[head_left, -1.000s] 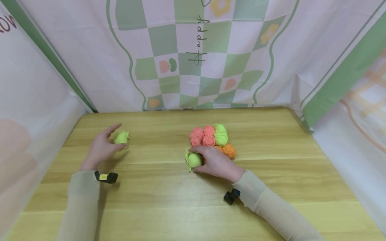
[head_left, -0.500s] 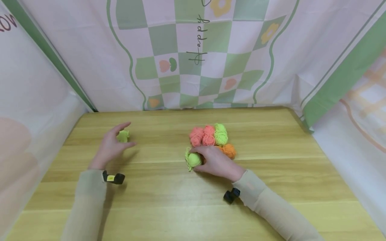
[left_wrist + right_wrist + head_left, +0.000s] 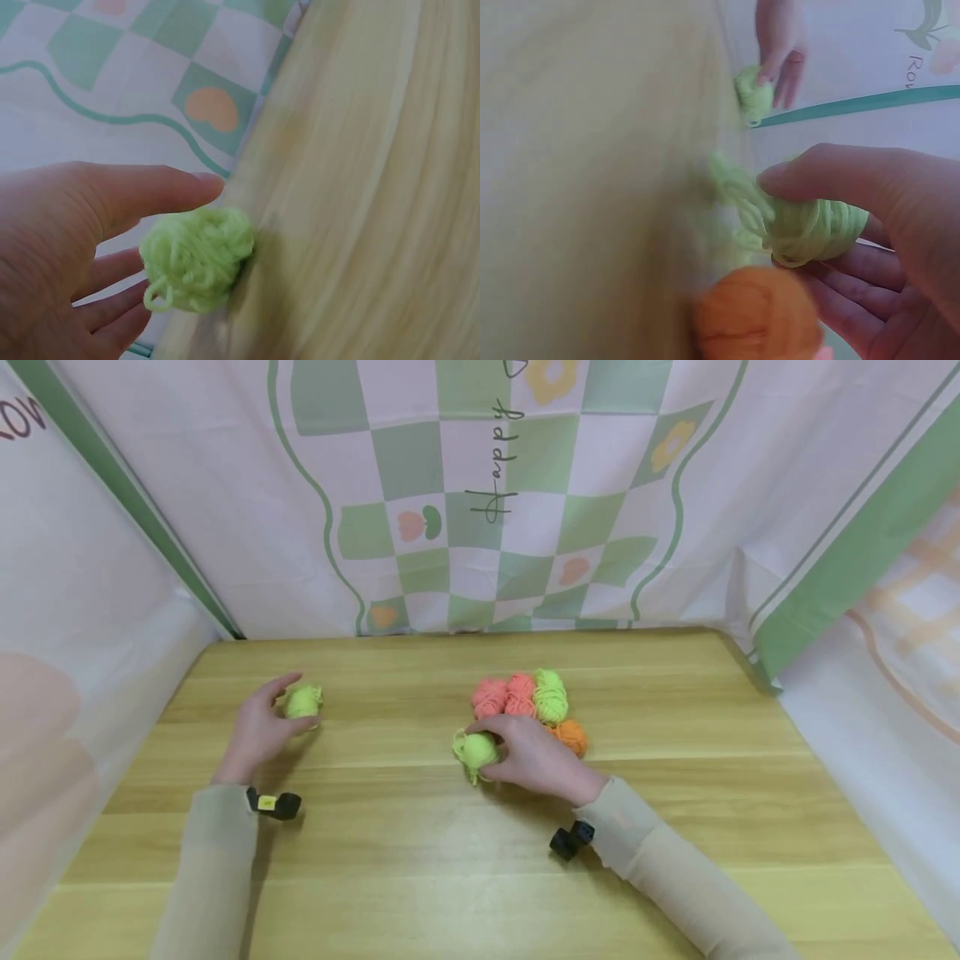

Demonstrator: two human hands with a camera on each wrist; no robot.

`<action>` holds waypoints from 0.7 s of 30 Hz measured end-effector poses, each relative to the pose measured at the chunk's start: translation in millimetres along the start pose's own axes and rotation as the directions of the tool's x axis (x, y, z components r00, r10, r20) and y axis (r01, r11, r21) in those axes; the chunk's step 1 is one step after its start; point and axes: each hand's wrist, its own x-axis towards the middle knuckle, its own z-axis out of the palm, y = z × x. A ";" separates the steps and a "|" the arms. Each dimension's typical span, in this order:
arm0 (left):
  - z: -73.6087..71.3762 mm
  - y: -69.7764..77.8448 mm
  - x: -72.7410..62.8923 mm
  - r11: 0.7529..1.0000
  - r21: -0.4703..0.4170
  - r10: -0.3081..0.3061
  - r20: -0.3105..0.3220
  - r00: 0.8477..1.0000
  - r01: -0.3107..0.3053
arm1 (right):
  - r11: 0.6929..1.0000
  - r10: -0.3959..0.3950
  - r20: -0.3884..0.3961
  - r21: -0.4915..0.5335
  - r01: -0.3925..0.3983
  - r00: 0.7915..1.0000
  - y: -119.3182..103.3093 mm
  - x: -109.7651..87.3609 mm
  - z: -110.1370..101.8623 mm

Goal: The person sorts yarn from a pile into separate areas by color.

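My right hand (image 3: 536, 758) holds a light green ball of yarn (image 3: 478, 752) between thumb and fingers, with loose strands hanging from its far end. In the right wrist view, the thumb lies over this yarn (image 3: 817, 231) and the other fingers are beneath it. At the left of the table, a second light green yarn ball (image 3: 303, 702) sits on the wood. My left hand (image 3: 258, 731) reaches around that ball with spread thumb and fingers. A gap shows between the thumb and the yarn (image 3: 199, 259) in the left wrist view; finger contact behind it is hidden.
Beyond my right hand stand two pink yarn balls (image 3: 490, 697) and a brighter green one (image 3: 551, 697) in a row. An orange yarn ball (image 3: 572, 737), partly covered by the hand, lies nearer. A patterned curtain (image 3: 472, 560) borders the wooden table's (image 3: 420, 860) back edge.
The left hand shifted right over its yarn ball, then back left, uncovering more of it. My right hand and its green yarn ball have moved slightly left, away from the orange one.
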 end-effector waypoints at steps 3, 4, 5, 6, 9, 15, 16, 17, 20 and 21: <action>0.1 -2.3 0.2 1.000 -0.005 -0.006 0.007 1.000 0.006 | 0.999 -0.021 -0.022 0.028 0.022 1.000 -4.7 5.4 -3.9; 0.4 -2.8 0.1 1.000 -0.007 -0.005 0.008 1.000 0.005 | 0.999 -0.037 -0.033 0.029 0.038 0.999 -6.1 7.6 -5.1; 0.6 -3.4 -0.2 1.000 -0.010 -0.003 0.009 1.000 0.003 | 0.998 -0.056 -0.044 0.030 0.057 0.997 -7.4 9.9 -6.2; 0.9 -4.1 -0.2 1.000 -0.010 0.002 0.008 1.000 -0.002 | 0.997 -0.074 -0.053 0.031 0.075 0.996 -8.7 12.5 -7.5; 1.5 -6.2 -0.3 1.000 0.007 0.018 -0.002 1.000 -0.018 | 0.993 -0.115 -0.074 0.027 0.117 0.991 -13.7 20.8 -11.6; 1.7 -7.9 -0.7 1.000 0.027 0.017 -0.012 1.000 -0.017 | 0.989 -0.123 -0.096 0.069 0.130 0.988 -29.3 40.7 -19.8; 1.8 -7.8 -0.8 0.999 0.029 0.015 -0.013 1.000 -0.014 | 0.989 -0.116 -0.100 0.084 0.125 0.988 -32.1 44.0 -20.6; 1.8 -7.6 -0.9 0.999 0.031 0.013 -0.013 1.000 -0.012 | 0.989 -0.106 -0.102 0.094 0.116 0.989 -35.0 47.1 -21.5; 2.0 -7.2 -1.2 0.999 0.034 0.009 -0.016 1.000 -0.008 | 0.988 -0.084 -0.114 0.119 0.098 0.990 -41.9 58.5 -22.3; 2.0 -7.4 -1.2 0.999 0.034 0.010 -0.017 1.000 -0.009 | 0.988 -0.081 -0.118 0.123 0.095 0.990 -44.1 62.9 -22.4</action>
